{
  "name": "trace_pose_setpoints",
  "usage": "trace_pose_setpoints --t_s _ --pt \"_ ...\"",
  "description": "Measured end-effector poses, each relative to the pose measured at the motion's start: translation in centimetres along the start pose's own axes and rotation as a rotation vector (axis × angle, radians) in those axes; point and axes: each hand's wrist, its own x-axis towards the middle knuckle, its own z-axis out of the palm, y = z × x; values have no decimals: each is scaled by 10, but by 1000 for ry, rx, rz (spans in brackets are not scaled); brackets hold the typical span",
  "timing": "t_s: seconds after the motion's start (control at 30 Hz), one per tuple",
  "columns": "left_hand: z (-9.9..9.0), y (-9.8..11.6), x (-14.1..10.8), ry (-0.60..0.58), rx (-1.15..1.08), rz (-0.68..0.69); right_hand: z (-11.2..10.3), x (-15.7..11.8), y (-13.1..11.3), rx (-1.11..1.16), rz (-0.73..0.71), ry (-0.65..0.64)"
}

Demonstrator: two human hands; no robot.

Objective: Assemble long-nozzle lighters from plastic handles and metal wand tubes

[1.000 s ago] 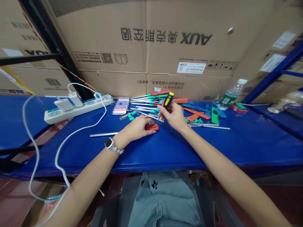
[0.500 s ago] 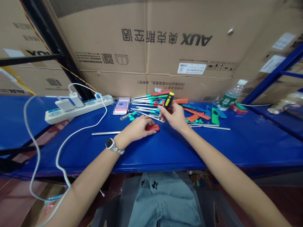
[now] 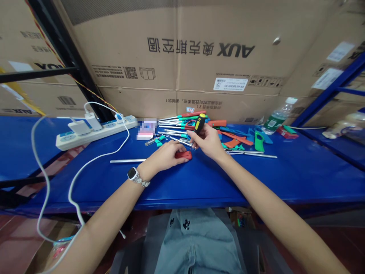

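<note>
My left hand is closed on a red plastic handle lying on the blue table. A metal tube runs out to the left from under that hand. My right hand holds a black and yellow screwdriver upright, its tip down at the right end of the red handle. The exact contact of the tip is too small to make out. Behind both hands lies a pile of metal rods with red and green handles.
A white power strip with chargers and cables stands at the left. Orange handles, a green piece, a plastic bottle and a red box are at the right. Large cardboard stands behind.
The screwdriver's handle and my right hand have shifted slightly left and down. My left hand stays on the red handle.
</note>
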Motion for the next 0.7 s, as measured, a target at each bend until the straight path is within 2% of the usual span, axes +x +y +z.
trace_pose_setpoints --t_s 0.13,0.2,0.3,0.37,0.47,0.57,0.7 --pt "-2 3 -2 64 -55 17 3 1 -6 -20 5 -27" --pt "-6 8 -1 198 -147 59 4 0 -8 -19 -10 -31" --pt "-17 18 7 474 -325 91 6 0 -9 -29 -38 -43" --pt "-24 27 18 584 -403 71 6 1 -9 -47 -36 -53" --pt "-30 39 40 623 -458 62 8 2 -8 -95 -17 -42" --pt "-26 47 58 676 -485 51 9 4 -6 -156 22 -8" --pt "-19 47 62 662 -566 60 4 5 -5 -157 32 -4"
